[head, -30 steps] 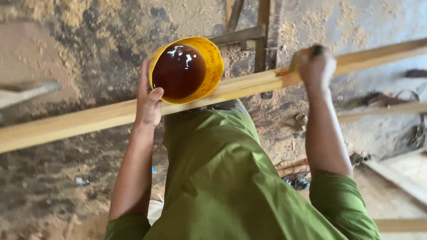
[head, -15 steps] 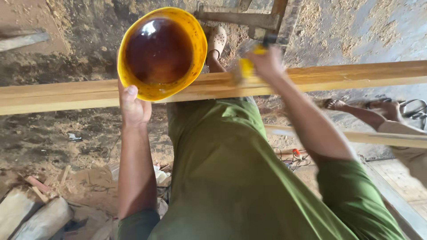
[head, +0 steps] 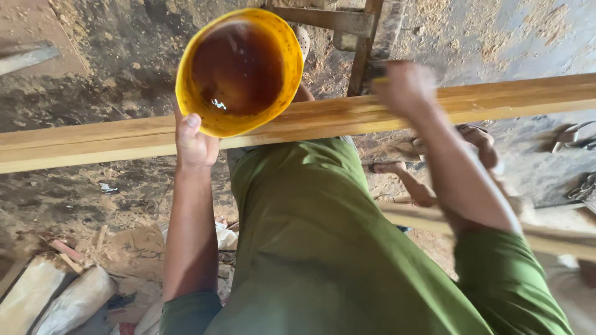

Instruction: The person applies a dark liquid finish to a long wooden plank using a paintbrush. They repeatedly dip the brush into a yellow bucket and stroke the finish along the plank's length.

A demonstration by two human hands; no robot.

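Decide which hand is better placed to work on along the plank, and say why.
Right, probably. The right hand lies on the plank, though it is blurred and its grip is unclear. The left hand is busy holding the yellow bowl of dark liquid.

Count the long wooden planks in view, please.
2. One plank spans the whole frame, with the left hand and right hand on it. A second plank lies lower right, partly hidden by the arm.
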